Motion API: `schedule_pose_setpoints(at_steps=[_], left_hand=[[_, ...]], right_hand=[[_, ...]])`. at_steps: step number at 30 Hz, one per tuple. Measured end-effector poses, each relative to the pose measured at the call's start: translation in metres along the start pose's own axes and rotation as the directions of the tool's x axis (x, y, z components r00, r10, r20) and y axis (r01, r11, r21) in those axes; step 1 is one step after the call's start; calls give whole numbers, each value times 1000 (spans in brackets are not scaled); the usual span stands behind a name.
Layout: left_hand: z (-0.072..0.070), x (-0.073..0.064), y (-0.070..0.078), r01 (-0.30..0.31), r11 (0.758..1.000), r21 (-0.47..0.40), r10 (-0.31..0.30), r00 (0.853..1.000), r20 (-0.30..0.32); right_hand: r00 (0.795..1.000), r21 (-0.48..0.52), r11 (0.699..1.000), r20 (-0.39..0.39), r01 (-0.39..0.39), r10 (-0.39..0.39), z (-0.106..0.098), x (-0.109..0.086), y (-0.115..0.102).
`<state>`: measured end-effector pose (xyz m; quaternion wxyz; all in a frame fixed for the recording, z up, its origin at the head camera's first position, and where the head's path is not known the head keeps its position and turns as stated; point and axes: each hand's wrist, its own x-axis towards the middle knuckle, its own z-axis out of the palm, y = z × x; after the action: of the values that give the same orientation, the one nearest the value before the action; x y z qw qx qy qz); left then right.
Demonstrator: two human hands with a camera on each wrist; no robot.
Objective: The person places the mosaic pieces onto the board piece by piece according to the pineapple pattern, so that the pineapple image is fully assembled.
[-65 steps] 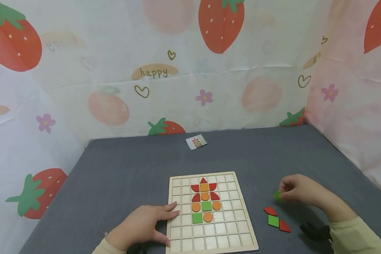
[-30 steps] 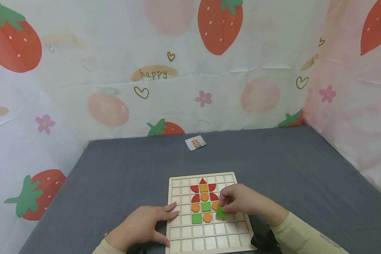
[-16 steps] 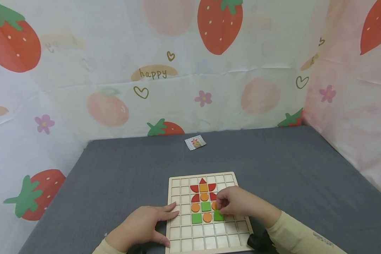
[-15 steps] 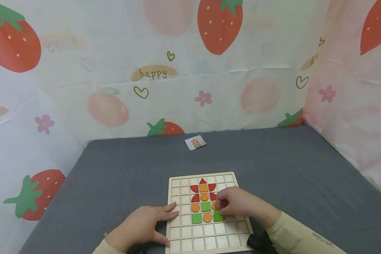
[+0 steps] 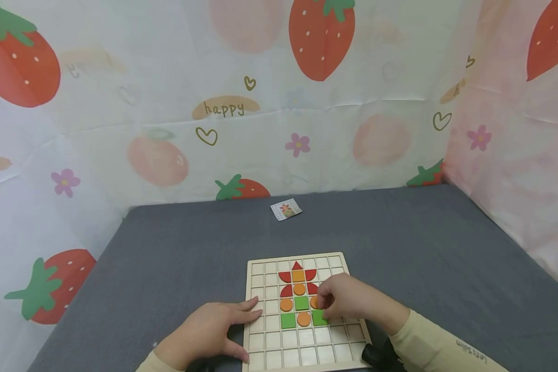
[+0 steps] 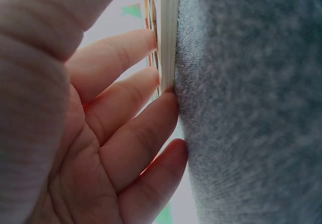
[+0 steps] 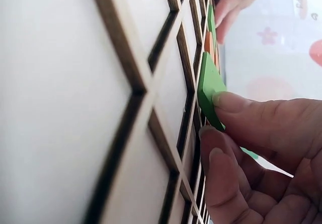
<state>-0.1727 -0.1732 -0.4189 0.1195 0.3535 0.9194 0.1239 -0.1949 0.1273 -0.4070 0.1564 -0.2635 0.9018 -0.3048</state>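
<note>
A wooden grid board [image 5: 272,356] lies on the grey cloth. My left hand [image 5: 209,325] rests at its left edge, fingers spread and fairly straight; the left wrist view has the fingertips [image 6: 168,103] touching the board's side. Over the board's right part, my right hand [image 5: 353,299] holds a green square tile [image 5: 319,318] between thumb and finger. That tile sits at a cell right of an orange round tile [image 5: 304,319], partly covered by the thumb. In the right wrist view the green tile [image 7: 209,83] stands slightly proud of the grid, with the thumb on it.
Red, orange and green tiles, such as the red triangle [image 5: 297,265] and a left green square [image 5: 288,321], form a pattern on the board. A small picture card [image 5: 286,209] lies farther back. Printed curtains [image 5: 325,119] border the cloth-covered table [image 5: 190,243].
My right hand has carried the green tile from the table's right side onto the board, then shifted it slightly left and down at the cell. My left hand has stayed put.
</note>
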Motion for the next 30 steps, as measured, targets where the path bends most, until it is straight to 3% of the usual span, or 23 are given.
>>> schedule_pose_setpoints(at_steps=[7, 11, 17, 23, 30], left_hand=[[2, 0, -1, -2, 1000, 6, 2, 1000, -9], [2, 0, -1, -4, 1000, 6, 5, 1000, -10], [2, 0, -2, -10, 1000, 17, 10, 1000, -12], [2, 0, -2, -8, 1000, 18, 8, 1000, -7], [3, 1, -2, -2, 1000, 12, 2, 1000, -9]], right_hand=[[1000, -28, 999, -2, -16, 16, 2, 1, 2], [1000, 7, 1000, 6, -7, 7, 0, -1, 5], [1000, 26, 999, -9, 21, -21, -19, -9, 13], [1000, 77, 997, -20, -11, 13, -38, -20, 20], [999, 89, 996, -26, -28, 30, -46, -33, 34]])
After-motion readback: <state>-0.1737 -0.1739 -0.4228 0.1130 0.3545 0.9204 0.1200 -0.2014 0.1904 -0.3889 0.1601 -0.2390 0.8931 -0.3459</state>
